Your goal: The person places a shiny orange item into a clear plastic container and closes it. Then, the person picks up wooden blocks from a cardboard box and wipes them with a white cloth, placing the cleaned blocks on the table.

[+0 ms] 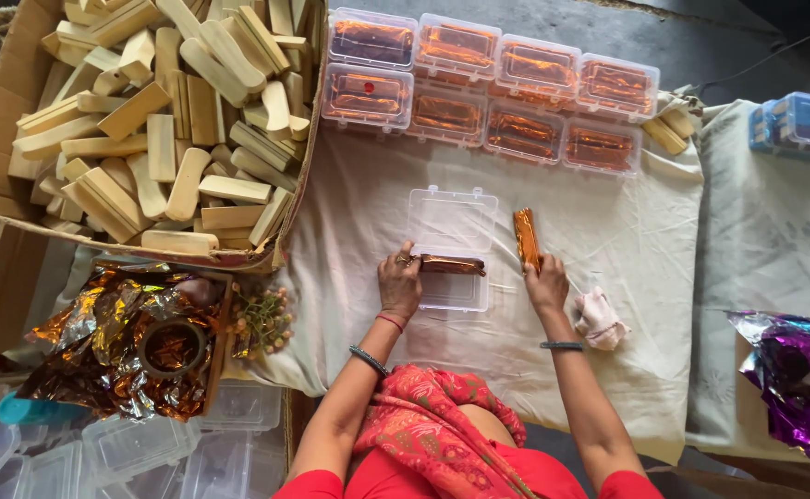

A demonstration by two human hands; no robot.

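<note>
Your left hand (399, 285) has its fingers clamped on one end of a foil-wrapped bar (452, 265), which lies across the open clear plastic box (452, 242) on the cloth-covered bench (349, 222). The bar sits where the box's lid and base meet; whether it rests inside the base or on the hinge is hard to make out through the clear plastic. Your right hand (546, 282) grips the lower end of a second orange-wrapped bar (526, 237), standing lengthwise just right of the box; the fingers wrap under it, so their tips are hidden.

Behind the box, two rows of closed boxes (488, 88) hold wrapped bars, their contents blurred by glare. A carton of bare wooden blocks (155, 120) fills the upper left, cut off at the edge. Crumpled orange foil (118, 333) lies below it, and purple foil (797, 370) is cropped at the right. A small pinkish rag (599, 319) lies near your right wrist.
</note>
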